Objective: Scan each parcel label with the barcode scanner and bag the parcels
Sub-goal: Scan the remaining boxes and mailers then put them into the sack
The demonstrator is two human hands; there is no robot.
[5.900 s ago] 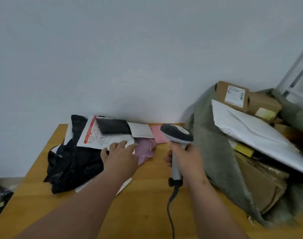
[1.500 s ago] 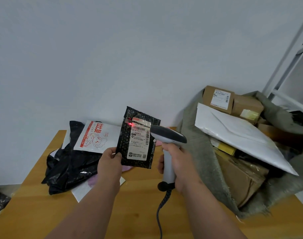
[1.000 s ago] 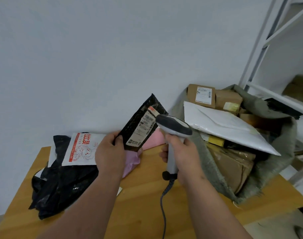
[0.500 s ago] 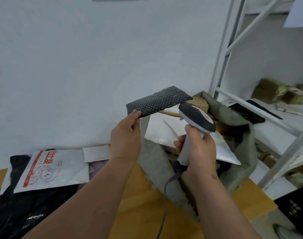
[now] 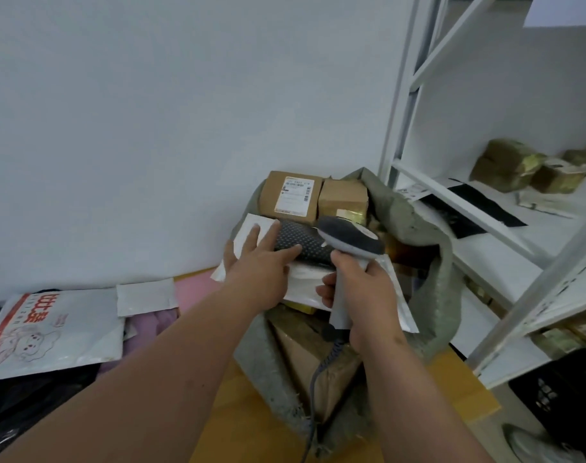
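Observation:
The black dotted parcel [image 5: 305, 243] lies on top of the white mailer [image 5: 305, 285] inside the grey-green sack [image 5: 428, 248]. My left hand [image 5: 256, 265] hovers at it with straight, spread fingers, fingertips at its left end. My right hand [image 5: 358, 295] grips the handle of the grey barcode scanner [image 5: 350, 240], its head just right of the black parcel. Two cardboard boxes [image 5: 293, 197] sit at the back of the sack. A white printed mailer [image 5: 51, 329] and a small white envelope [image 5: 146, 295] lie on the table at left.
A white metal shelf rack [image 5: 485, 208] stands at right, with taped parcels [image 5: 508, 163] and black flat bags on it. Black plastic bags [image 5: 27, 399] lie at the lower left. The wooden table [image 5: 244, 426] shows between my arms. A black crate [image 5: 565, 399] is at lower right.
My left hand carried the black parcel from in front of the scanner over to the sack, laid it on the white mailer and opened. The view swung right.

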